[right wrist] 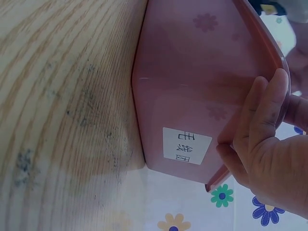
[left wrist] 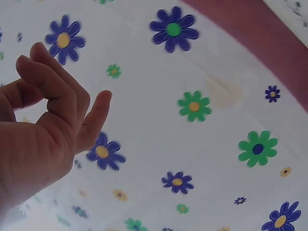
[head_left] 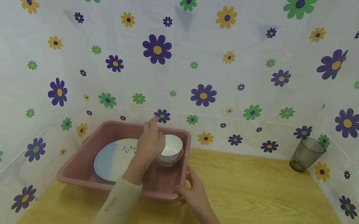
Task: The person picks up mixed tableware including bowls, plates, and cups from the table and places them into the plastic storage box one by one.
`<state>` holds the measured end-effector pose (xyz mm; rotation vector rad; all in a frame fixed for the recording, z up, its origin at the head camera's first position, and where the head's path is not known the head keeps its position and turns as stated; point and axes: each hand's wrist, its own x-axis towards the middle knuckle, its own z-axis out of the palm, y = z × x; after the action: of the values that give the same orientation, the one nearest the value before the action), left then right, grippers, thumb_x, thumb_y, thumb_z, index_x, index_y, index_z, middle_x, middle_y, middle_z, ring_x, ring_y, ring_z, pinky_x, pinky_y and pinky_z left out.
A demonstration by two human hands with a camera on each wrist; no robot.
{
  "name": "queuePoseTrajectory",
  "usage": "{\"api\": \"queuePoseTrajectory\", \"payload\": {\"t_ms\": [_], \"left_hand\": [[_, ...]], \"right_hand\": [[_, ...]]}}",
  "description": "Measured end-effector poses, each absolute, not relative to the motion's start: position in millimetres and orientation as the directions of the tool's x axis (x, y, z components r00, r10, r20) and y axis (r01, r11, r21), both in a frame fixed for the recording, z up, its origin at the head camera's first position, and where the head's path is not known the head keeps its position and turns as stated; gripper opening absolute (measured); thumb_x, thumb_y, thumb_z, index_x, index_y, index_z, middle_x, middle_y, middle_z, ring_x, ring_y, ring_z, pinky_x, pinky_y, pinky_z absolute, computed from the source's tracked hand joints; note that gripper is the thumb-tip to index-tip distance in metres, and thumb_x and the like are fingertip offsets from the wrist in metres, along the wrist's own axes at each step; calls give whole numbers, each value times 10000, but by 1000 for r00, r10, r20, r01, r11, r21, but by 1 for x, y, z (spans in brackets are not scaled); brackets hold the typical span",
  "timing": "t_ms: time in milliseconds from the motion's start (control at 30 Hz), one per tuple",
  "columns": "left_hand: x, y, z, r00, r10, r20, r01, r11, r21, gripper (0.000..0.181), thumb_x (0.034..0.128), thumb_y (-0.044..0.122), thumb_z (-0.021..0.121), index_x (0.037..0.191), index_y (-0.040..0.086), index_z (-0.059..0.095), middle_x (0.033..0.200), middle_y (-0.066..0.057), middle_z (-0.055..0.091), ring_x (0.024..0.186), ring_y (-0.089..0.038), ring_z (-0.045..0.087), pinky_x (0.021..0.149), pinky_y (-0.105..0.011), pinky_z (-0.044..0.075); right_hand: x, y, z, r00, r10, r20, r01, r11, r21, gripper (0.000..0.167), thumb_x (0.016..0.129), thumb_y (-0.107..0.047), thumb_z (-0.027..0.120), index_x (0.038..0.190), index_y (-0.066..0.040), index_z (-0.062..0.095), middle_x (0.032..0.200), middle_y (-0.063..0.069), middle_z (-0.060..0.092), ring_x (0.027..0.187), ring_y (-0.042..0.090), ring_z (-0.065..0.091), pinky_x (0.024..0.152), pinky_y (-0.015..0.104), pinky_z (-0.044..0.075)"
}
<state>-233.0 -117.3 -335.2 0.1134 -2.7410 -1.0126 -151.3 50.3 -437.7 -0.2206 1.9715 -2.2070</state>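
Observation:
A pink plastic basin (head_left: 159,194) stands on the left of the table. In it lie a blue and white oval plate (head_left: 115,159) with a leaf sprig and, at its right end, stacked white bowls (head_left: 172,145). My left hand (head_left: 151,141) hovers over the basin beside the bowls, partly covering them and the plate. Its fingers bend loosely in the left wrist view and nothing shows in them. My right hand (head_left: 194,193) grips the basin's right rim near the front corner, thumb and fingers on either side of the wall.
A dark translucent glass cup (head_left: 308,154) stands tilted-looking at the table's far right. The wooden table (head_left: 254,195) meets a flower-printed white cloth (head_left: 246,78) behind and at both sides. A white label (right wrist: 186,146) with handwritten characters is stuck to the basin's outside.

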Motion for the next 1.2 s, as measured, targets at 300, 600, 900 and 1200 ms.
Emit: {"api": "queuePoseTrajectory", "payload": {"t_ms": [300,600,900,1200], "left_hand": [[-187,-112,-315,-940,-104,326,161,706,689,550,1002,172,462,1525,121,297,1531,-160,340,1232,-378,547,1020,-541,458],[-151,-115,-318,-911,-182,371,210,569,795,504,987,132,475,1480,116,369,1383,-90,453,693,-205,475,604,-292,461],[-127,-117,-327,-892,-247,379,242,448,861,449,986,81,476,1430,105,414,1401,-31,469,701,-188,609,497,-265,479],[-117,-119,-326,-862,-241,445,285,496,820,424,985,69,481,1405,109,438,1374,-27,492,685,-141,600,502,-258,486]], "right_hand": [[-152,52,-434,-975,-223,-11,34,-99,-995,846,840,12,626,1570,-30,201,1485,280,399,636,168,645,470,306,547],[-154,53,-433,-976,-217,-21,36,-67,-997,839,835,-22,638,1569,-74,236,1421,285,462,631,150,655,493,317,557],[-156,57,-435,-975,-222,-29,38,-35,-999,818,864,-55,638,1573,-90,232,1442,285,454,651,153,665,480,286,539],[-156,62,-432,-971,-235,-39,48,-33,-998,743,882,-100,645,1542,-52,306,1434,289,455,665,172,670,479,294,542]]}}
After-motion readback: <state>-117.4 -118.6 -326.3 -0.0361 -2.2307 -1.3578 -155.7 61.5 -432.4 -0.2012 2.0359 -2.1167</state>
